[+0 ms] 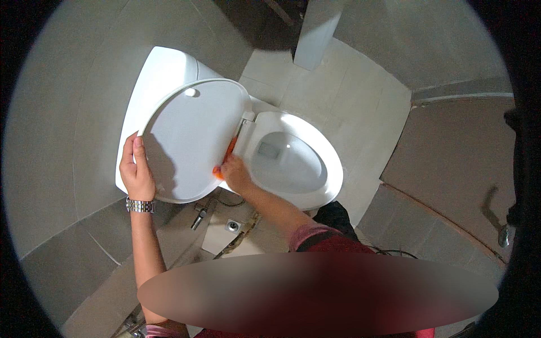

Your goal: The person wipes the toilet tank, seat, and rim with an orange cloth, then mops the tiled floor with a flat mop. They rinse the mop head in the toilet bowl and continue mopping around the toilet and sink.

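My left hand (137,169) grips the edge of a raised white toilet lid (198,131), thumb on its inner face. The lid stands up in front of the white cistern (165,72). At the hinge side, my right hand (235,172) is closed around an orange cloth or similar item (218,172); its exact kind is hard to tell. Part of the orange thing extends along the gap between the lid and the rear of the seat. Right of that hand lies the white toilet seat (334,173), lowered around the bowl (291,160), where water shows.
Below the cistern, a metal tap or valve (199,219) sits near the wall. A square floor drain (233,226) and a hose (232,245) lie on the floor. A pale post (317,38) rises at the back; a brown door (456,156) with a metal handle (505,235) is at right.
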`<state>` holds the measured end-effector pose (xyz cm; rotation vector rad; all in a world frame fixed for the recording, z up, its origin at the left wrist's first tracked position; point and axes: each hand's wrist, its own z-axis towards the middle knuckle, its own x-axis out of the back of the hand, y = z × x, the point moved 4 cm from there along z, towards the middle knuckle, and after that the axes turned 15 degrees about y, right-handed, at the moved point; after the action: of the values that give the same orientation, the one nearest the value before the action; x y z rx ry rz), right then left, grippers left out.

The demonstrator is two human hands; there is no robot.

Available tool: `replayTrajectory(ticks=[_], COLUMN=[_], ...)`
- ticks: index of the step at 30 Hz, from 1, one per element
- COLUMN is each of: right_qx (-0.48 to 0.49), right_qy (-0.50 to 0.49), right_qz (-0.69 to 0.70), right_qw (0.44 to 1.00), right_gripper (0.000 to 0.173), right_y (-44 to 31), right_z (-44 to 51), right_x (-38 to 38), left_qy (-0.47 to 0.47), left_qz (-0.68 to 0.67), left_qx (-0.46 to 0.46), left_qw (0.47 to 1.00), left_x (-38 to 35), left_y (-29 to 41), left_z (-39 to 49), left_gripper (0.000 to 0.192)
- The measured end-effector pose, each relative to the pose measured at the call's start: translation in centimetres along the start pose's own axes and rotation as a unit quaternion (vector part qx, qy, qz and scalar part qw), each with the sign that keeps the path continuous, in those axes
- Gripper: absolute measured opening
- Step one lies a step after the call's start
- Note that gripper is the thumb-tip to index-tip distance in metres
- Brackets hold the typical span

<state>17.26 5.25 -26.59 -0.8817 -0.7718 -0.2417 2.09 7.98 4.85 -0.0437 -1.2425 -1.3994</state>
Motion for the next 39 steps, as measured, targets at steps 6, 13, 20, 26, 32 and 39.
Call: replayTrajectory(ticks=[6,13,20,26,32,39], right_qx=[-0.415,-0.238,-0.206,-0.097,-0.194,-0.308], right_qy=[0.201,0.17,-0.043,-0.149,-0.219,0.011], right_qz=[0.199,-0.162,-0.069,-0.07,-0.281,-0.169], right_qw=[0.865,0.943,0.975,0.982,0.914,0.936], right_gripper=[0.028,0.046,0.049,0.051,0.045,0.048], right_y=[7.5,12.3,2.6,2.7,11.5,21.4], right_z=[0.5,4.6,-6.9,-16.7,-26.1,-20.1], right_x=[8.9,3.7,0.3,8.5,23.4,25.2], left_qy=[-0.013,0.015,0.016,0.018,0.016,0.033], left_qz=[-0.02,-0.033,-0.03,-0.042,-0.048,-0.011], left_qx=[0.047,0.013,0.069,0.068,0.082,0.066], left_qw=[0.999,0.999,0.997,0.997,0.995,0.997], left_x=[0.5,0.8,0.9,1.1,1.0,1.9], left_y=[-1.7,-3.6,-5.0,-6.1,-7.7,-8.9], left_z=[-0.3,0.0,0.3,0.4,0.5,0.5], left_gripper=[0.046,0.044,0.046,0.048,0.047,0.048])
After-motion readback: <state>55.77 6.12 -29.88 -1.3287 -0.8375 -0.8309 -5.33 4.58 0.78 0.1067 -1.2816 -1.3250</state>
